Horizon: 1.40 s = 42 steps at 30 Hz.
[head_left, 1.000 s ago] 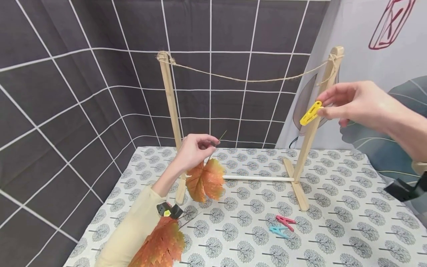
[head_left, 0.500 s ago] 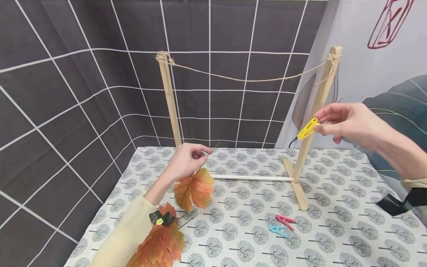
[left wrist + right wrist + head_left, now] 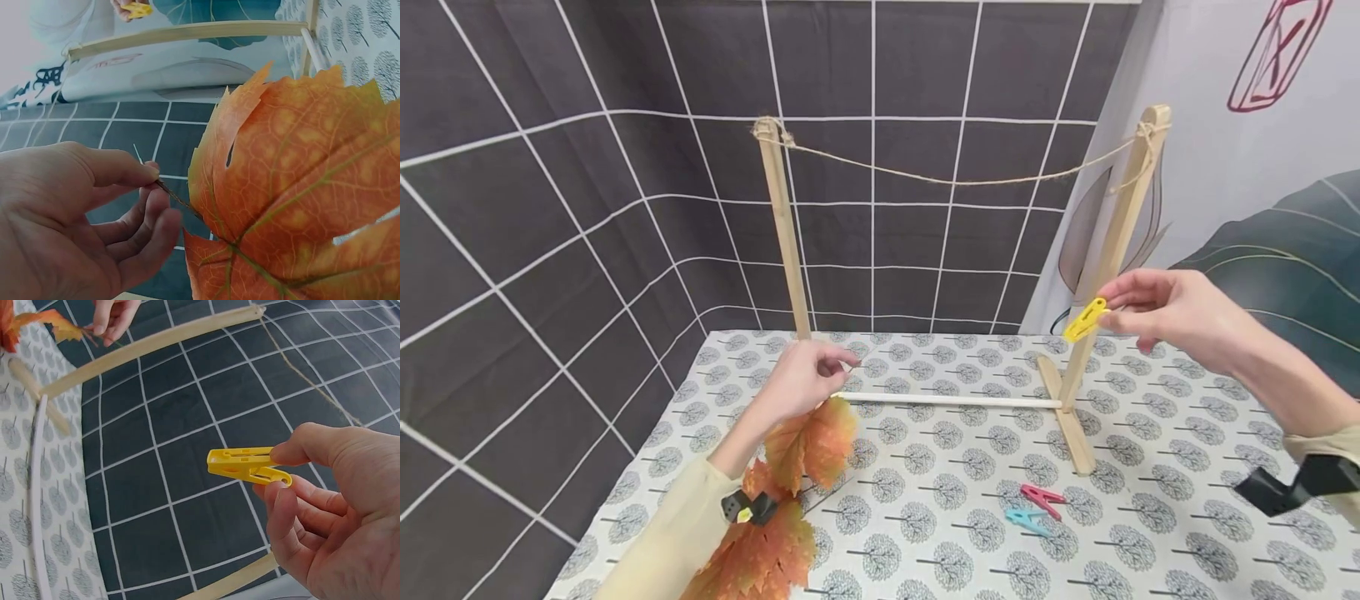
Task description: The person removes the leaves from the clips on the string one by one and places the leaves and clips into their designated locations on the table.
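My left hand (image 3: pixel 801 379) pinches the thin stem of an orange autumn leaf (image 3: pixel 811 442) between thumb and forefinger. In the left wrist view the leaf (image 3: pixel 300 194) fans out beyond the fingertips, its stem end poking past them. On the right, my right hand (image 3: pixel 1176 312) holds a yellow clothespin (image 3: pixel 1086 320) by its handle end. Seen from the right wrist, the clothespin (image 3: pixel 244 464) points away from the thumb and fingers, with nothing in its jaws. More orange leaves (image 3: pixel 763 550) lie on the table under the left forearm, partly hidden by it.
A wooden frame has a left post (image 3: pixel 786 233), a right post (image 3: pixel 1112 242) and a white crossbar (image 3: pixel 955 400). A sagging twine (image 3: pixel 955 182) spans the post tops. A red clothespin (image 3: pixel 1042 499) and a blue clothespin (image 3: pixel 1027 520) lie on the tree-print tablecloth (image 3: pixel 951 567).
My left hand has come down and to the left with the leaf. My right hand has lowered with the yellow clothespin and shifted slightly left.
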Each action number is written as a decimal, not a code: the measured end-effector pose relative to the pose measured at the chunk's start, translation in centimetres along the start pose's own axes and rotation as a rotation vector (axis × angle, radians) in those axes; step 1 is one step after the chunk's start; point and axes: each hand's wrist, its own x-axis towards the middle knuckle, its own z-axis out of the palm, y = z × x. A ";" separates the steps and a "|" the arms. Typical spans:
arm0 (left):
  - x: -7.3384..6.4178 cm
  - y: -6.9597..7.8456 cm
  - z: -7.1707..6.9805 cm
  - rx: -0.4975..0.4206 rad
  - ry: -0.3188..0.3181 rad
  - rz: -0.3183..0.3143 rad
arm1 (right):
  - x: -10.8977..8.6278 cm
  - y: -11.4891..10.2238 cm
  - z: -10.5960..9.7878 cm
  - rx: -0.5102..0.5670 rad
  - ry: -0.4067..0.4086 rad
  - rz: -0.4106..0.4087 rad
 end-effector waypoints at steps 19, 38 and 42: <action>-2.5 -2.5 0.4 0.008 -0.081 -0.143 | -1.7 3.3 1.8 0.042 -0.043 0.004; -4.8 -4.9 0.7 0.046 -0.137 -0.210 | -4.1 8.0 4.4 0.232 -0.094 0.009; -5.2 -5.1 0.7 0.051 -0.137 -0.230 | -4.5 8.2 5.0 0.163 -0.071 0.039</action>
